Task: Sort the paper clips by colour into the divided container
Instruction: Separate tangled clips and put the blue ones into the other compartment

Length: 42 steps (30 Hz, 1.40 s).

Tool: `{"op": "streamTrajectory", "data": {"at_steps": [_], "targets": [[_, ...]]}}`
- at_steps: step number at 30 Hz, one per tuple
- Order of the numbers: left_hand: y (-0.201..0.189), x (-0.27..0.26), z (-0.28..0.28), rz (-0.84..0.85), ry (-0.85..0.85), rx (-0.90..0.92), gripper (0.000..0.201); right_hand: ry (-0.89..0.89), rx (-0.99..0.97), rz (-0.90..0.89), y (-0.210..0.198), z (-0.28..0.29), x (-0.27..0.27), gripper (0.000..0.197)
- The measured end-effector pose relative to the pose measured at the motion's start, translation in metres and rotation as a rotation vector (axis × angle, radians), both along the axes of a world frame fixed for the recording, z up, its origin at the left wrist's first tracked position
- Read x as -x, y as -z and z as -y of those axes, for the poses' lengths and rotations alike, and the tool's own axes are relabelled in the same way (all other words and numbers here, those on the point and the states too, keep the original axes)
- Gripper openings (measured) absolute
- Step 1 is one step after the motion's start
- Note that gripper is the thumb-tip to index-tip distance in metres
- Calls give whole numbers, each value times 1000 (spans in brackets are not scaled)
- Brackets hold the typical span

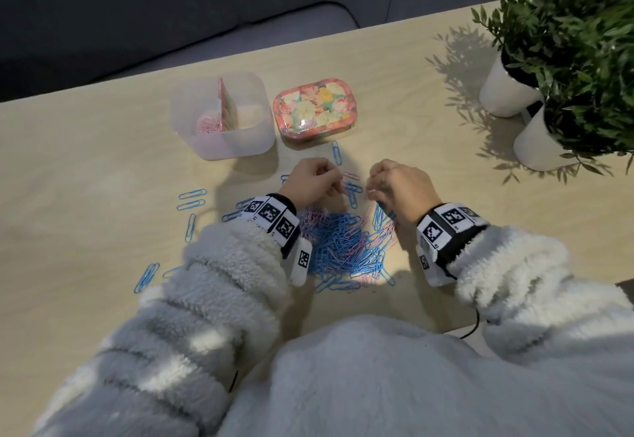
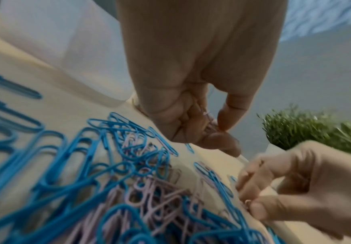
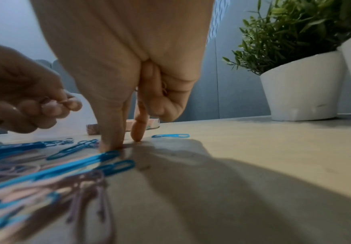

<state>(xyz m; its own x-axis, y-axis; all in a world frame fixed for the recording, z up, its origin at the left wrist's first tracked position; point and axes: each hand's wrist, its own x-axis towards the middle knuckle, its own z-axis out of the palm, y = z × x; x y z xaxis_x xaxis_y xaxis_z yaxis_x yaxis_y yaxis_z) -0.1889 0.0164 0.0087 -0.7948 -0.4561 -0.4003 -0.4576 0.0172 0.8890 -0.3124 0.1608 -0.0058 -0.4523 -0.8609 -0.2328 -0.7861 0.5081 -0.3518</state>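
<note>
Left hand (image 1: 314, 181) pinches pink clips (image 2: 209, 123) above the mixed pile (image 1: 343, 244); right hand (image 1: 399, 186), fingers curled round pink clips, presses fingertips (image 3: 110, 145) to the table (image 1: 429, 110); divided container (image 1: 222, 115) far left.

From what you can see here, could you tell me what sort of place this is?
Probably a home or a casual office nook, not a workshop: a light wooden table, two potted plants in white pots, a floral tin, and what looks like a grey sofa behind the table.

A floral tin (image 1: 313, 112) on the wooden table (image 1: 394, 69), two white potted plants (image 1: 562, 59) far right
</note>
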Motion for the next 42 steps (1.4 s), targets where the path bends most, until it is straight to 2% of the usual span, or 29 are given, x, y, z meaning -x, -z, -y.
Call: {"op": "streamTrajectory", "data": {"at_steps": [2,4,7,9,12,14,15,17,22,24,26,29,34,38,42], "targets": [[-6,-5,3,-35,-101,-106,20,8,9,11,3,0,1,8],[-6,-8,8,-31,-157,-127,18,11,-8,14,6,0,-1,6],[2,-10,10,14,-45,33,8,38,-35,132,11,3,3,9],[7,-9,8,46,92,183,6,189,88,403,14,7,7,14],[12,-8,3,130,280,526,8,623,332,878,10,18,7,20],[14,-6,2,161,386,706,11,822,348,1048,2,24,7,25],[14,-6,2,166,426,763,13,849,345,1091,-2,26,7,25],[13,-4,2,173,478,828,16,815,348,1039,-6,29,6,19],[14,-4,1,237,572,913,21,412,211,470,4,41,-1,5],[14,-10,0,248,569,896,20,329,83,355,7,47,-2,8],[7,-21,5,195,459,833,17,282,8,312,8,54,-3,4],[-14,-38,30,94,210,842,12,221,-62,280,6,57,-2,21],[-42,-65,99,96,-140,1127,17,190,-35,320,-3,59,1,12],[-42,-65,139,226,-284,992,19,150,-14,297,-28,77,-1,19],[-41,-53,155,379,-217,966,23,54,36,303,-51,109,-12,25]]}}
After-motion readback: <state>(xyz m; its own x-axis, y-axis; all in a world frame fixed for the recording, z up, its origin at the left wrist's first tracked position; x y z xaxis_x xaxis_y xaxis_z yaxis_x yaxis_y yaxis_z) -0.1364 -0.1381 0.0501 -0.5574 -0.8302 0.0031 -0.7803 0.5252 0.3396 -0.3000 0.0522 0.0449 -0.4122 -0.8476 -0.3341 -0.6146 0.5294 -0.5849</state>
